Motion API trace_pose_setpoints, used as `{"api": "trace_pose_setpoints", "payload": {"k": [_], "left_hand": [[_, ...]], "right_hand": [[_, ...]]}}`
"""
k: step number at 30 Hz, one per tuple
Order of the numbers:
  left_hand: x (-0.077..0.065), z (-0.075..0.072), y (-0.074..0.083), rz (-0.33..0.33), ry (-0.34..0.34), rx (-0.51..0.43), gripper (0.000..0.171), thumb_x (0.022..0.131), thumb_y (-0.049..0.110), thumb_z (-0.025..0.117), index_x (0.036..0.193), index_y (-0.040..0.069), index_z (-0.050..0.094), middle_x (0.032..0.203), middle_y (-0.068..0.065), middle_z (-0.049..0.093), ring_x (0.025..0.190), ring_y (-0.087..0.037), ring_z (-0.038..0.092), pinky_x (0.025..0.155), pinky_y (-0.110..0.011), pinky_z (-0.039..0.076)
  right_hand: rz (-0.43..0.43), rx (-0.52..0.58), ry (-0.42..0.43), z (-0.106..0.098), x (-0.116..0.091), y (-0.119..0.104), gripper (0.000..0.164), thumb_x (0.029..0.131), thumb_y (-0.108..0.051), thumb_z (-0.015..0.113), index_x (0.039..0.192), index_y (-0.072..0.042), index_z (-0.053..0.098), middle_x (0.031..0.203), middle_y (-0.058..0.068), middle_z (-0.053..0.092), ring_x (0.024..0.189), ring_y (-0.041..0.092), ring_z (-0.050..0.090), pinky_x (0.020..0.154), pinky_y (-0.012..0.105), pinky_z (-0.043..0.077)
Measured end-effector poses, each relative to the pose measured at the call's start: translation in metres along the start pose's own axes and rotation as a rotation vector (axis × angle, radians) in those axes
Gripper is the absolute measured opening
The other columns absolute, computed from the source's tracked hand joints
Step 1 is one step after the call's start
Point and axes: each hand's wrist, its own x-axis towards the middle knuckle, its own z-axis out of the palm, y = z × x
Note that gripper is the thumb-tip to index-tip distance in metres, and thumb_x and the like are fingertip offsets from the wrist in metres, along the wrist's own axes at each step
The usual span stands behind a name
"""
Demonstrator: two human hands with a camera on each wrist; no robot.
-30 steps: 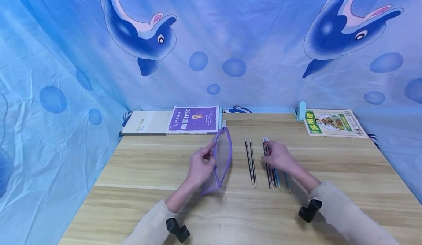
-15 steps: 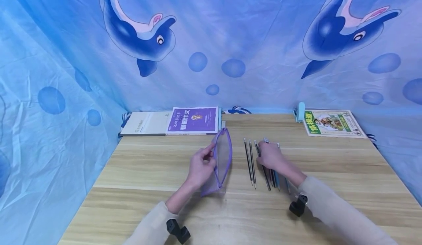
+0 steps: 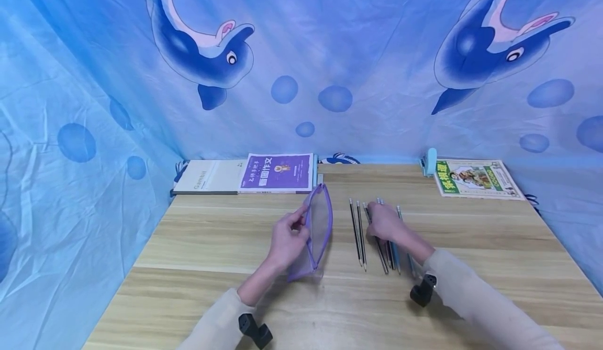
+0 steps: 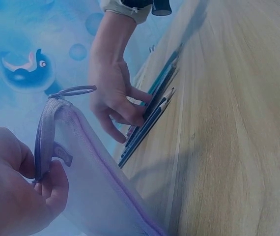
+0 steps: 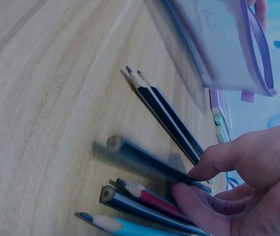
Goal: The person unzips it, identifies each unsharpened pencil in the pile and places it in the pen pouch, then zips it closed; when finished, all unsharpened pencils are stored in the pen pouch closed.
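My left hand pinches one edge of a purple-trimmed mesh zip pouch, which stands with its mouth gaping. In the left wrist view, the thumb and fingers grip the zipper edge. My right hand is over a group of pencils to the right of the pouch. It pinches a dark pencil with a flat, unsharpened end between thumb and forefinger. Beside that one lie a red pencil, another unsharpened dark pencil and a light-blue pencil. Two sharpened black pencils lie nearer the pouch.
Along the back of the wooden table lie a white book and a purple book at left. A magazine lies at the back right beside a light-blue clip-like object. A dolphin-print curtain hangs behind.
My right hand has moved left, bringing one dark pencil away from the group towards the two black pencils. My left hand and the pouch have stayed in place.
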Motion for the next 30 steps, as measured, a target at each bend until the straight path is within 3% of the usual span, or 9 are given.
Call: {"api": "trace_pose_setpoints", "payload": {"k": [4,7,11,14,20,30], "left_hand": [[-0.001,0.001,0.0,-0.012,-0.005,-0.006,0.053,0.079,-0.015,0.057,0.131,-0.01,0.057,0.091,-0.013,0.06,0.082,-0.021,0.057,0.062,-0.02,0.054],[-0.001,0.001,0.001,-0.015,-0.008,-0.006,0.053,0.079,-0.015,0.057,0.131,-0.01,0.057,0.092,-0.013,0.06,0.082,-0.021,0.057,0.062,-0.02,0.054],[-0.001,0.001,0.001,-0.017,-0.008,0.002,0.053,0.079,-0.015,0.057,0.131,-0.01,0.058,0.092,-0.012,0.06,0.082,-0.021,0.057,0.063,-0.021,0.054],[0.0,0.0,0.002,-0.023,-0.007,0.006,0.052,0.079,-0.014,0.057,0.131,-0.01,0.058,0.092,-0.012,0.059,0.083,-0.021,0.057,0.064,-0.021,0.054],[0.0,-0.001,0.003,-0.012,-0.002,0.013,0.051,0.079,-0.015,0.057,0.13,-0.011,0.059,0.091,-0.012,0.06,0.081,-0.021,0.057,0.064,-0.021,0.054],[0.002,0.002,0.002,0.014,0.003,0.012,0.052,0.077,-0.016,0.056,0.129,-0.011,0.059,0.091,-0.016,0.061,0.081,-0.023,0.059,0.065,-0.022,0.055]], "right_hand": [[0.014,0.076,-0.002,0.0,-0.001,0.003,0.073,0.075,0.008,0.068,0.142,0.012,0.039,0.114,0.036,0.058,0.048,0.021,0.061,0.044,0.031,0.055],[0.027,0.152,-0.005,-0.002,-0.002,0.004,0.081,0.076,0.007,0.07,0.147,0.011,0.033,0.128,0.04,0.051,0.047,0.022,0.061,0.045,0.033,0.056],[0.028,0.295,-0.003,-0.007,-0.006,0.003,0.079,0.078,0.006,0.069,0.148,0.008,0.033,0.108,0.03,0.061,0.051,0.025,0.061,0.049,0.036,0.058],[-0.001,0.416,0.009,-0.013,-0.009,-0.004,0.077,0.08,0.006,0.066,0.149,0.007,0.031,0.093,0.019,0.06,0.06,0.025,0.062,0.056,0.039,0.06],[-0.03,0.606,0.071,-0.023,-0.015,-0.031,0.078,0.083,0.004,0.062,0.153,-0.002,0.03,0.1,0.017,0.054,0.074,0.028,0.062,0.067,0.043,0.062],[-0.191,0.868,0.198,-0.013,-0.016,-0.082,0.075,0.083,0.009,0.058,0.152,-0.005,0.032,0.096,0.015,0.053,0.073,0.024,0.059,0.068,0.049,0.061]]}}
